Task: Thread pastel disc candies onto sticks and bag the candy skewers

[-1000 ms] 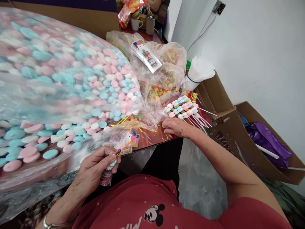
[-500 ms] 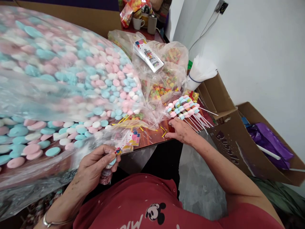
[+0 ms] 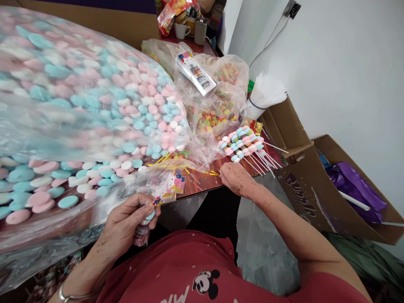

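My left hand (image 3: 132, 219) is closed round a small clear bag of candy (image 3: 142, 234), pinching its gathered, colourful printed neck between thumb and fingers. A pale blue piece shows near the top of that bag and small reddish bits lower down. At the front table edge, my right hand (image 3: 236, 179) is curled with its fingers together, right beside yellow twist ties (image 3: 213, 172). Its fingertips are hidden, so whatever they grip cannot be made out. Just beyond it lie several marshmallow skewers (image 3: 243, 143) with white sticks pointing right.
A huge clear bag of pink, blue and white marshmallows (image 3: 126, 97) covers the left. Behind are bags of gummy candy (image 3: 214, 118) with a stack of printed bags (image 3: 197, 75) on top. More printed bags (image 3: 176, 184) lie at the front edge. Cardboard boxes (image 3: 299, 185) stand right.
My right hand has shifted slightly left and its spread fingers have curled together over the spot where crossed twist ties lay. My left hand still holds the candy bag in nearly the same place.
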The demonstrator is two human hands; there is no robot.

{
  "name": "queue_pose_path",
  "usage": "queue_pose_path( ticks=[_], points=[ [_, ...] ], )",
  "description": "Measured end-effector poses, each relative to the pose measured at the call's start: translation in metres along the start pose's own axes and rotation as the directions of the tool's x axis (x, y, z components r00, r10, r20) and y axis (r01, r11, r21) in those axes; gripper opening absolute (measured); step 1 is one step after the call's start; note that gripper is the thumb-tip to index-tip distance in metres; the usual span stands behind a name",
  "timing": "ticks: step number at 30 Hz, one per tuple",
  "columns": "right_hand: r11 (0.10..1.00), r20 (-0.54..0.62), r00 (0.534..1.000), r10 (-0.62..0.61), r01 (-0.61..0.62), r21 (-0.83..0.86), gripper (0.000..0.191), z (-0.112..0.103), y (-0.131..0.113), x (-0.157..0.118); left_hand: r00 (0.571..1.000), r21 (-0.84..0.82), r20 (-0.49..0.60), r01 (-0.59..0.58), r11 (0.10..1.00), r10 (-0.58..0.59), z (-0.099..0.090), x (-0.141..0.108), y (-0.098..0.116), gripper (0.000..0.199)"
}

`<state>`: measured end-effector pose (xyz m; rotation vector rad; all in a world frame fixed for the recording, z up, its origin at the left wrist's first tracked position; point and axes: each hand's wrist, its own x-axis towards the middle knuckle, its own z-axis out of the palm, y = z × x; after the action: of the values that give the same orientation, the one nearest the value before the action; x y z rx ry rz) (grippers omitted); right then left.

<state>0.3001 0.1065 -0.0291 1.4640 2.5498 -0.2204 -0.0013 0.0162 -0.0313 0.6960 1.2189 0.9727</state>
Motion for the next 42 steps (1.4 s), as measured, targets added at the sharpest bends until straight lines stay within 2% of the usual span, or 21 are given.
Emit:
queue_pose_path(
  ticks=[3,6,9,12,16,18,21,23,27,29,31,33,36,39,42],
  points=[
    [0.993,-0.064,0.995,-0.071,0.077,0.092,0.013,-0.003,0.003,0.0,1.0,0.001,0.004,0.006,1.0,-0.006,-0.002,-0.001,-0.001,0.018],
    [0.968,-0.07,0.982,-0.174,0.184,0.171,0.013,-0.012,0.004,0.006,0.999,0.005,0.02,0.027,1.0,-0.027,-0.007,0.002,-0.004,0.02],
    [0.962,0.012,0.977,-0.213,0.207,0.18,0.018,-0.02,0.004,0.018,0.998,0.021,0.065,0.007,1.0,-0.008,-0.013,0.006,-0.007,0.023],
    [0.939,0.108,0.95,-0.294,0.266,0.218,0.015,-0.026,0.007,0.032,0.996,0.035,0.092,-0.007,0.999,0.003,-0.015,0.008,-0.009,0.024],
    [0.897,0.125,0.91,-0.395,0.352,0.267,0.008,-0.027,0.012,0.039,0.999,0.012,0.041,0.011,1.0,-0.012,-0.01,0.005,-0.005,0.02],
    [0.896,0.117,0.908,-0.403,0.366,0.252,0.011,-0.022,0.012,0.037,1.0,0.004,0.01,0.011,1.0,-0.011,-0.007,0.003,-0.002,0.019],
    [0.921,0.081,0.929,-0.361,0.342,0.187,0.015,-0.01,0.011,0.029,1.0,0.007,-0.004,-0.022,1.0,0.022,-0.003,0.001,0.0,0.018],
    [0.94,0.007,0.954,-0.301,0.295,0.168,0.016,-0.005,0.011,0.022,1.0,0.01,-0.005,-0.027,1.0,0.027,-0.003,0.0,0.0,0.018],
    [0.941,-0.17,0.982,-0.078,0.128,0.314,0.016,-0.011,0.018,0.01,1.0,-0.01,0.005,0.009,1.0,-0.009,-0.004,-0.001,0.001,0.017],
    [0.913,-0.195,0.98,0.027,0.056,0.405,0.013,-0.019,0.024,0.004,1.0,-0.018,-0.001,0.012,1.0,-0.012,-0.004,-0.001,0.001,0.017],
    [0.892,-0.156,0.985,0.072,0.006,0.451,0.012,-0.025,0.027,-0.003,1.0,-0.024,-0.013,0.01,1.0,-0.011,-0.004,-0.002,0.002,0.017],
    [0.902,-0.083,0.994,0.069,-0.027,0.43,0.008,-0.026,0.028,-0.007,1.0,-0.029,-0.025,0.003,1.0,-0.004,-0.003,-0.002,0.002,0.017],
    [0.961,0.013,0.996,0.09,-0.09,0.26,0.008,-0.019,0.022,-0.01,0.999,-0.03,-0.03,-0.016,0.999,0.015,-0.002,-0.003,0.002,0.018],
    [0.991,0.058,0.993,0.104,-0.108,0.085,0.007,-0.01,0.012,-0.008,1.0,-0.041,-0.022,-0.018,0.999,0.018,-0.002,-0.004,0.003,0.018],
    [0.996,0.06,0.995,0.082,-0.085,0.041,0.014,-0.004,0.004,-0.007,1.0,-0.047,-0.014,-0.018,0.999,0.017,-0.001,-0.005,0.003,0.018]
  ],
)
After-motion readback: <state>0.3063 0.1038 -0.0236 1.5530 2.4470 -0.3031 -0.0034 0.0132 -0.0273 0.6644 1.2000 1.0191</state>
